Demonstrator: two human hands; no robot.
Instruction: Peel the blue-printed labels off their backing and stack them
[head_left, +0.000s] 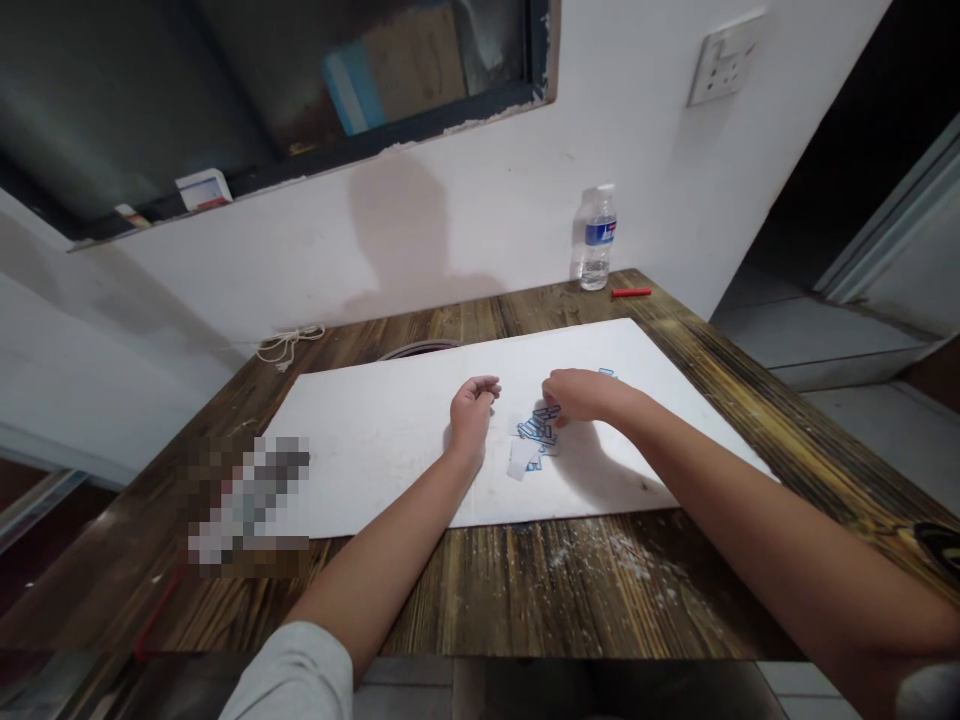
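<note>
A white board [382, 450] lies across the wooden table. On it is a small loose pile of white paper pieces with blue outlines [537, 430]; their exact shapes are too small to make out. My right hand [576, 396] is at the right edge of this pile, its fingers bent down and closed, and the fingertips are partly hidden. Another blue-outlined piece [608, 373] shows just behind the right wrist. To the left of the pile, my left hand [472, 405] rests on the board with loosely curled fingers, the thumb a little apart, holding nothing visible.
A water bottle [598, 240] and a red pen-like stick [631, 293] are at the table's back right. A white cord [289, 345] lies at the back left. Something pixelated [251, 500] covers the board's left end. White crumbs [630, 560] dot the front of the table [420, 590].
</note>
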